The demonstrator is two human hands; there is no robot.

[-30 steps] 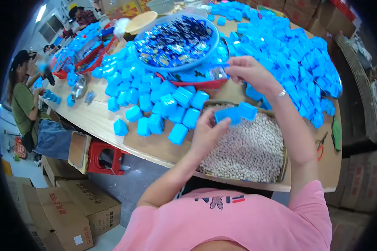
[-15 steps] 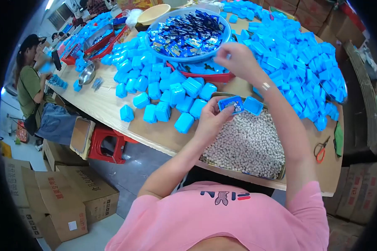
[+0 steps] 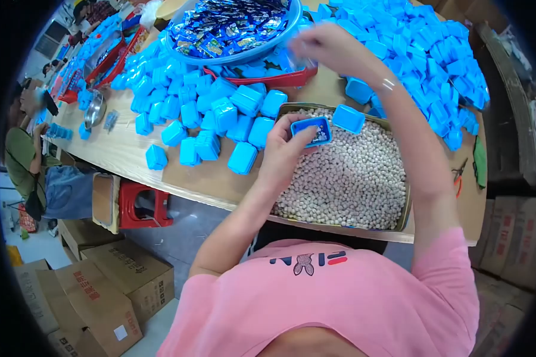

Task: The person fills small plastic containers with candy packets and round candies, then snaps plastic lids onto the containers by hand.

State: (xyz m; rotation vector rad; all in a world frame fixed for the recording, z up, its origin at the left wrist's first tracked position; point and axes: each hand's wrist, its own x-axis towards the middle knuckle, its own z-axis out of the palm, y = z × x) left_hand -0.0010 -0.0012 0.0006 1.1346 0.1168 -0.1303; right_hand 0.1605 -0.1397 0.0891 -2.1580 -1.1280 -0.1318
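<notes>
My left hand (image 3: 283,149) is closed around a small blue plastic box (image 3: 327,138), thumb pressing on a dark blue printed packet inside it. The box's other half, a blue lid (image 3: 348,119), lies open beside it over the beads. My right hand (image 3: 324,46) is raised beside a blue basin (image 3: 232,58) heaped with shiny blue packets (image 3: 220,30). Its fingers are smeared by motion, so any small thing in them cannot be made out. Below both hands stands a shallow tray (image 3: 408,208) full of small whitish pellets (image 3: 345,178).
Closed blue boxes (image 3: 225,114) cluster left of the tray; open blue box shells (image 3: 423,53) pile up at the right. A red basket (image 3: 274,79) sits under the basin. Scissors (image 3: 459,178) lie at the right edge. A co-worker (image 3: 24,149) works at the left; cartons (image 3: 131,268) stand below.
The view has tilted and shifted, so the table's things appear higher and further left. My right hand has moved up and left, nearer the basin's edge. My left hand still holds the box.
</notes>
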